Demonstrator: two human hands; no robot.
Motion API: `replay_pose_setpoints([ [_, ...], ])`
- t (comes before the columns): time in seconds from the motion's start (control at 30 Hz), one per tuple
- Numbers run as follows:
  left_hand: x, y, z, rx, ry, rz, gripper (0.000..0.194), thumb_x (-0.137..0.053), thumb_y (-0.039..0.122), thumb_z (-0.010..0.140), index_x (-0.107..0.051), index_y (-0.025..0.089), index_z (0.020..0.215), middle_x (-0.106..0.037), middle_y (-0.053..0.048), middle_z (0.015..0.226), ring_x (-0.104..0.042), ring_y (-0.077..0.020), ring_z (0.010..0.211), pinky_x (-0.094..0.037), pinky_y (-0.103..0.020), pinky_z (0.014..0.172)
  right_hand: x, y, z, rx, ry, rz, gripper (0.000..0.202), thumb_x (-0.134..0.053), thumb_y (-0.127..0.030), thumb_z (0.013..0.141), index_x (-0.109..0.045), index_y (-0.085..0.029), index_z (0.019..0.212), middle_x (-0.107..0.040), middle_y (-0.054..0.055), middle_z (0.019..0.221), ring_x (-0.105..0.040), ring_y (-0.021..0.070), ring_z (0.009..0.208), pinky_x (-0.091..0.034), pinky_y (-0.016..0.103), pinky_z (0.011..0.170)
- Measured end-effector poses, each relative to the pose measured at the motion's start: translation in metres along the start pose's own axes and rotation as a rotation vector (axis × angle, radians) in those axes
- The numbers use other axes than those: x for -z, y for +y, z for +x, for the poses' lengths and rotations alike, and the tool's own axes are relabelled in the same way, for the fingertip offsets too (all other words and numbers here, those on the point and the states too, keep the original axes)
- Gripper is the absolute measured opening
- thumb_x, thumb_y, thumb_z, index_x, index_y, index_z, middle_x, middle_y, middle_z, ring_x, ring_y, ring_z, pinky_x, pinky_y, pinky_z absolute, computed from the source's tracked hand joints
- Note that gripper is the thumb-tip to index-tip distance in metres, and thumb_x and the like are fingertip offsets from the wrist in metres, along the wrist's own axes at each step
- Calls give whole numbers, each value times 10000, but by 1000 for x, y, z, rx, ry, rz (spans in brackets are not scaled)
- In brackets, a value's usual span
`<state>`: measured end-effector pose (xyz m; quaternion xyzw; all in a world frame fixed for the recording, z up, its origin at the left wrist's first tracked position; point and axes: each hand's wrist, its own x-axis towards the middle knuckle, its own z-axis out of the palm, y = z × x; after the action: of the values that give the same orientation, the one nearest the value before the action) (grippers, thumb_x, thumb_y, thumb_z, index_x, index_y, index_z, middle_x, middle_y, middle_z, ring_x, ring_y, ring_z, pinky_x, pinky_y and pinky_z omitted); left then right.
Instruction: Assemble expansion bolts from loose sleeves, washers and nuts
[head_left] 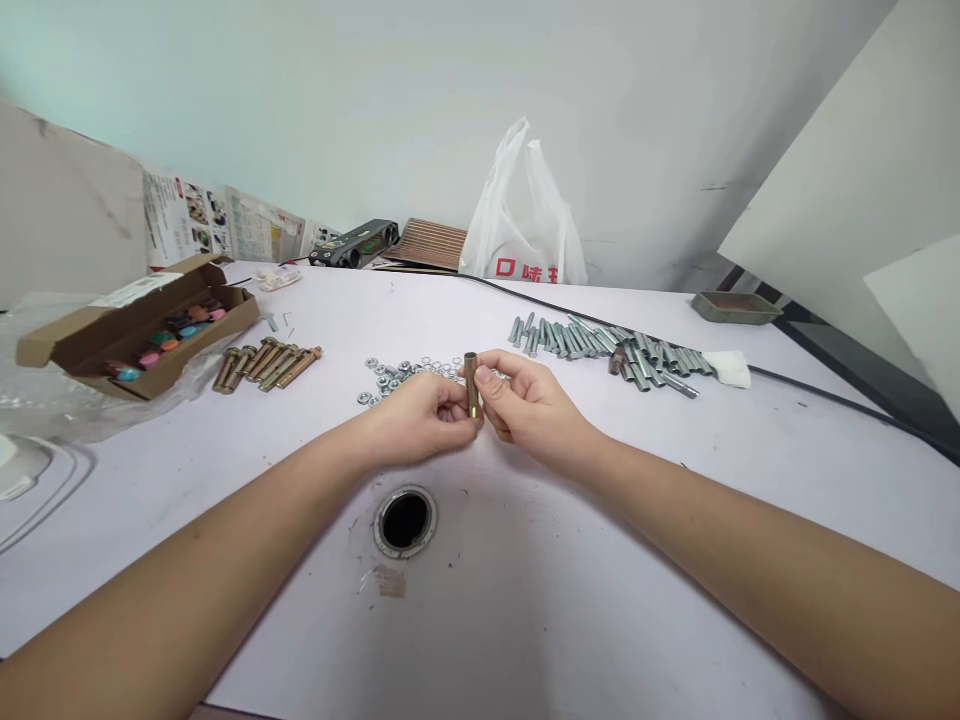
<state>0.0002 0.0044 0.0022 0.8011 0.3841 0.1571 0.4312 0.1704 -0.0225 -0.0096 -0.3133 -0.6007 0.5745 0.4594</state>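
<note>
Above the white table, a brownish metal sleeve (472,372) stands nearly upright between my two hands, its hollow end up and a brass-coloured part at its bottom. My right hand (531,402) pinches the sleeve from the right with thumb and fingers. At the lower end, my left hand (427,415) is closed on it too, fingertips partly hidden. Just behind my hands lie loose silver nuts (385,382) and washers (442,364), some covered by my left hand. To the left is a pile of brassy expansion bolts (271,364); silver bolts (555,337) and sleeves (652,362) are heaped right.
An open cardboard box (150,330) with colourful items stands at left on clear plastic. A round table hole (405,521) is in front of me. At the back are a white plastic bag (517,225), a black cable (832,393) and a shallow tray (735,307).
</note>
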Motion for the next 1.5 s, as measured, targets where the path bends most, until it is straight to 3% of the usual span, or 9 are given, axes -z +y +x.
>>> replay_pose_setpoints([
  [0.17,-1,0,-1,-1,-7,-12,247,-553,290,783,-420,133,647,-346,41,576,-303,-47,522,-248,-174,459,9,0,-10,-27,15,-211,370,-512,-467,908,-550,-156,1106,-328,-61,504,-269,54,440,-227,197,431],
  [0.27,-1,2,-2,2,11,10,216,-550,320,795,-517,125,707,-378,37,590,-329,-52,534,-272,-172,472,16,-10,-12,-121,104,-222,264,-451,-278,902,-540,-173,1128,-315,-50,531,-276,71,476,-247,202,451],
  [0.4,-1,3,-2,26,17,33,175,-558,301,773,-596,131,753,-441,33,581,-374,-59,528,-309,-170,480,29,-24,-11,-203,215,-314,307,-353,-108,820,-538,-152,1062,-516,14,746,-460,86,629,-392,212,576],
  [0.57,-2,0,-2,58,-15,43,140,-579,270,737,-633,149,782,-495,27,587,-432,-71,537,-348,-169,490,37,-30,-13,-331,147,-429,315,-391,-115,913,-517,-111,1202,-587,89,1012,-562,93,781,-488,236,769],
  [0.7,-1,-2,-1,57,11,80,204,-591,311,753,-657,170,885,-499,33,583,-392,-65,505,-321,-169,472,34,-35,-14,-284,80,-366,351,-454,-136,921,-517,-103,1265,-619,116,1103,-625,108,840,-520,255,813],
  [0.93,-3,-5,0,52,-17,70,295,-544,413,819,-580,137,719,-388,29,563,-322,-63,510,-258,-180,452,29,-38,-15,-250,75,-488,327,-682,-354,798,-656,-122,1028,-678,66,760,-649,152,691,-497,252,639],
  [1.03,-3,-6,1,39,-38,81,343,-530,433,828,-487,137,662,-330,30,568,-286,-61,505,-226,-189,443,25,-29,-11,-39,21,-722,164,-648,-296,812,-693,-146,860,-675,39,784,-608,128,696,-438,236,615],
  [1.2,-4,-4,2,11,-19,125,334,-529,420,821,-448,144,651,-322,33,559,-285,-66,509,-233,-192,455,18,-19,-5,266,-77,-906,220,-492,-217,903,-706,-170,916,-672,20,866,-581,115,794,-405,231,722],
  [1.5,-6,-13,3,-24,-21,151,400,-501,412,840,-310,152,603,-287,26,555,-262,-76,528,-219,-229,475,7,-22,0,122,-69,-716,342,-458,-308,927,-659,-110,735,-601,16,675,-492,86,621,-359,208,584],
])
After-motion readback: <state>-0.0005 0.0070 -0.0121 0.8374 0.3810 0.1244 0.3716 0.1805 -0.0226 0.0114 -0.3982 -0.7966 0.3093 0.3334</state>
